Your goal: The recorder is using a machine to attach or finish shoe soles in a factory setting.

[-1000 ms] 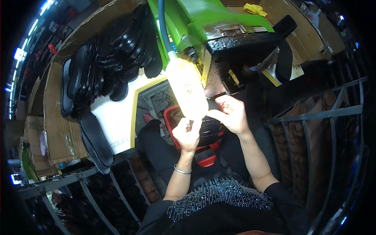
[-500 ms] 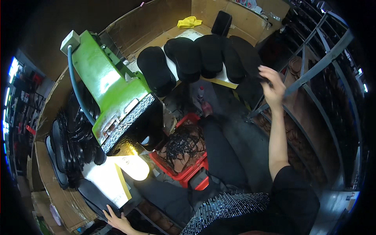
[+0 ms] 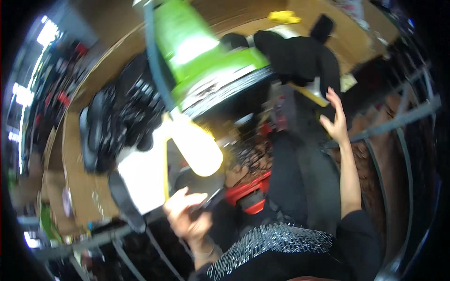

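My left hand point(image 3: 190, 218) is raised in front of the lit white worktop point(image 3: 143, 175), blurred by motion. Its fingers curl round the near end of a dark shoe sole point(image 3: 199, 181), which sits partly behind the bright lamp-lit arm point(image 3: 197, 149) of the green machine point(image 3: 197, 49). Another black sole point(image 3: 124, 199) lies at the worktop's left edge. Over on the right, my right hand point(image 3: 335, 119) has its fingers apart and holds nothing. It is just below the row of black soles point(image 3: 304, 58) on the far shelf.
A red crate point(image 3: 248, 189) of dark scraps stands by my legs. Black strapped pieces point(image 3: 124, 117) pile up at left inside the cardboard wall point(image 3: 75, 150). A metal rack point(image 3: 398, 122) rises on the right. A yellow cloth point(image 3: 284, 17) lies at the back.
My left hand has come up and right from the worktop edge with a sole. My right hand has drawn down from the row of soles. The whole view has shifted.
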A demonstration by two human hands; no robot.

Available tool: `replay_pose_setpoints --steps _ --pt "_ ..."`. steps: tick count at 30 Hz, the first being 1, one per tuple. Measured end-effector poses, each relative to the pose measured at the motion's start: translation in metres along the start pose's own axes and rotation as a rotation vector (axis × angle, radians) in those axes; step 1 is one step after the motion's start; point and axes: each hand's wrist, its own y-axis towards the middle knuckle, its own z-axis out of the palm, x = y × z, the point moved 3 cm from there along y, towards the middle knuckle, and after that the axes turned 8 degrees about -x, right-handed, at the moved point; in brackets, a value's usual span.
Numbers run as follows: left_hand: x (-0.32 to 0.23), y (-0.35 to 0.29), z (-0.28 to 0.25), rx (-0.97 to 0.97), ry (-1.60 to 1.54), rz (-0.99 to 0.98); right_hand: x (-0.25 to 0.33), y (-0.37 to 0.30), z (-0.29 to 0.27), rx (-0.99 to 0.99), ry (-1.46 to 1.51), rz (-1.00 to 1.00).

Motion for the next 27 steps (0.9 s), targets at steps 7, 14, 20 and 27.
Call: replay_pose_setpoints --steps 7,14,20,27 --pt "0.024 -0.033 0.095 -0.034 -0.562 -0.524 0.043 -0.171 0.113 0.752 0.529 0.791" --pt "0.018 -0.048 0.130 0.257 -0.033 -0.224 0.066 -0.220 0.134 0.401 0.739 0.789" --pt "0.019 -0.020 0.148 0.278 -0.084 -0.378 0.068 -0.220 0.141 0.412 0.923 0.870" --pt "0.044 -0.040 0.138 0.166 -0.167 -0.437 0.035 -0.228 0.096 0.087 1.101 1.048"
